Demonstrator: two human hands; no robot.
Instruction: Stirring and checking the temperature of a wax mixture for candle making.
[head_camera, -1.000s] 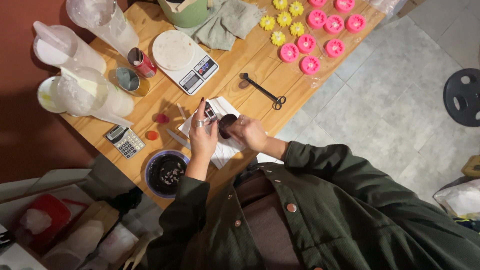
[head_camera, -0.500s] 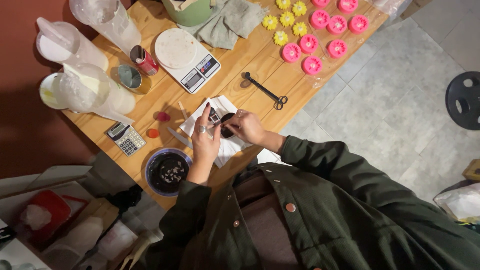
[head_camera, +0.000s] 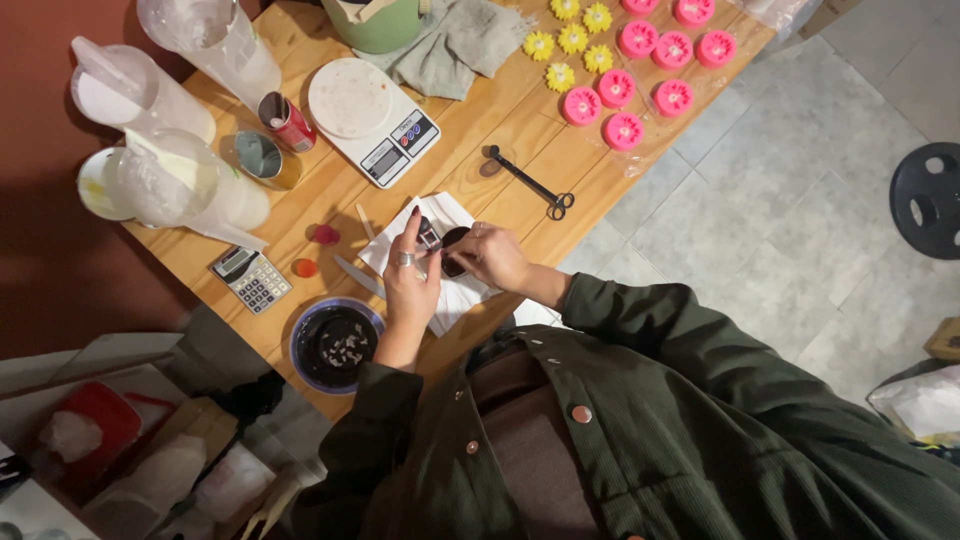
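Holding small dark jar (head_camera: 432, 237) in your left hand (head_camera: 411, 285), its round lid (head_camera: 455, 250) pinched in right hand (head_camera: 492, 256), frame centre, above white paper (head_camera: 455, 290) on tabletop (head_camera: 500, 120); jar open, pink (head_camera: 648, 60) and yellow candles (head_camera: 572, 40) finished upper right.

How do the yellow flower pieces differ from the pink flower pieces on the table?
The yellow flower pieces are smaller and four in number; the pink flower pieces are larger, rounder, and seven are in view. Both groups lie together at the far end of the wooden table.
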